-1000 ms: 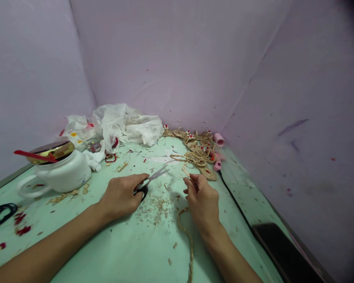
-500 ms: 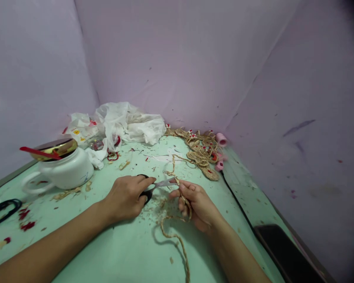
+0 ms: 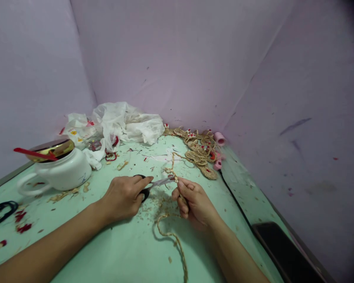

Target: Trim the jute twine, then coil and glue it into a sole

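Note:
My left hand (image 3: 125, 196) is closed round the black handles of a pair of scissors (image 3: 162, 181), whose blades point right. The blade tips are at the braided jute rope (image 3: 177, 240), just by my right fingertips; I cannot make out whether they touch it. My right hand (image 3: 194, 200) is closed on that rope, pinching it between thumb and fingers. One length of the rope hangs from below the hand and curves toward the near edge. Another part runs up toward the back of the table. Loose fibre bits (image 3: 153, 208) lie under both hands.
A white mug (image 3: 65, 171) with a gold lid and red stick stands left. Crumpled plastic bags (image 3: 126, 122) lie behind. Coiled jute pieces (image 3: 199, 153) and a pink glue gun (image 3: 217, 159) with a black cord sit back right. A dark phone-like slab (image 3: 286, 251) lies near right.
The scissors stay at the rope by my right fingertips. My right fingers have curled in more around the rope, and the loop below them has drawn in. The whole view has shifted slightly.

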Motion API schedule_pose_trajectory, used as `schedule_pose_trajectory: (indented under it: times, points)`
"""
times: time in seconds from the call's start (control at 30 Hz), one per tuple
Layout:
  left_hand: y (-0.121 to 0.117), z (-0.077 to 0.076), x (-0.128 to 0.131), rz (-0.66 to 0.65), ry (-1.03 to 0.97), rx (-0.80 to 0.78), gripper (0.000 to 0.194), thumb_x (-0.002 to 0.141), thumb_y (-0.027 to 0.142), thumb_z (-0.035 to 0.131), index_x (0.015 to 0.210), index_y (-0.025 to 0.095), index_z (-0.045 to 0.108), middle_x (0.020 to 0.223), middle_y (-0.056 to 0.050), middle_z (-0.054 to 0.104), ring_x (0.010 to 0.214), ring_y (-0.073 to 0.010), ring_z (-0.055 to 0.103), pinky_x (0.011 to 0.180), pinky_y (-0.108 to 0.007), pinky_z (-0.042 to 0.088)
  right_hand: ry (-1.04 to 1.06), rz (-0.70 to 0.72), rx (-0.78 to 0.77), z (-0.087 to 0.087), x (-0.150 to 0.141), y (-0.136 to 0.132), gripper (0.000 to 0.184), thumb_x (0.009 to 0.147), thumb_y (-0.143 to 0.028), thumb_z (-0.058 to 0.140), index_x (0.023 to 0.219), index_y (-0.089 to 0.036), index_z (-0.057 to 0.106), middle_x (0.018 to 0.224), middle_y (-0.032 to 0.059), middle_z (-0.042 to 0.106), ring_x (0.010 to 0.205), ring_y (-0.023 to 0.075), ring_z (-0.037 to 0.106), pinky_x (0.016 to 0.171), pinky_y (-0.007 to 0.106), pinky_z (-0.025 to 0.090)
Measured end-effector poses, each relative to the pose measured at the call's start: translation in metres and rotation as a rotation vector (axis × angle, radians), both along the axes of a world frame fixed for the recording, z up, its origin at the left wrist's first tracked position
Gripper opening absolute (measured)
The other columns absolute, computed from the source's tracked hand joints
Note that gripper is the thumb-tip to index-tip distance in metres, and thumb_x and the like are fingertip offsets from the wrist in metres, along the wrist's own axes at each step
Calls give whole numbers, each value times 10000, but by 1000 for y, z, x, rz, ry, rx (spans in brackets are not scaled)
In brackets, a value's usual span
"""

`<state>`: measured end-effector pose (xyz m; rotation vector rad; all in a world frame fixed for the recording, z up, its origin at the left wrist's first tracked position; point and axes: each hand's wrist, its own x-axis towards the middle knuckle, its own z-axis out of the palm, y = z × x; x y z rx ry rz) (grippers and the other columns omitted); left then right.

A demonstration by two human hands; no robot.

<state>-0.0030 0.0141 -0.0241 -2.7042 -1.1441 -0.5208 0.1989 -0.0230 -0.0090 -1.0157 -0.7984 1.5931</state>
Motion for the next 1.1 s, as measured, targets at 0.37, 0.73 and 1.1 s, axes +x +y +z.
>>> schedule_pose_trajectory:
  times: [0.37,0.73,1.1]
  points:
    - [2,-2,-1,-37,2,7,473,728,105,392,1189,178,473,793,-33,673,634,-204,633,504,-300,417,-73,-22,61,-7,-2,0,441,674,-396,650,1003,-111,583,488,-25,622,234,49,403,230,143,301]
    - [-2,11,6,57,-504,-440,349,713,130,462,1033,208,577,795,-1,671,688,-148,615,631,-250,454,-37,-26,30,-2,-1,2,333,705,-348,623,949,-124,587,548,-10,630,285,57,458,252,141,333]
    - [19,11,43,232,-1481,-1750,181,745,258,565,856,116,544,650,-86,650,413,-84,524,312,-126,281,267,233,-100,5,-12,-12,47,728,-173,534,749,-149,568,500,-18,563,293,60,426,250,137,353]
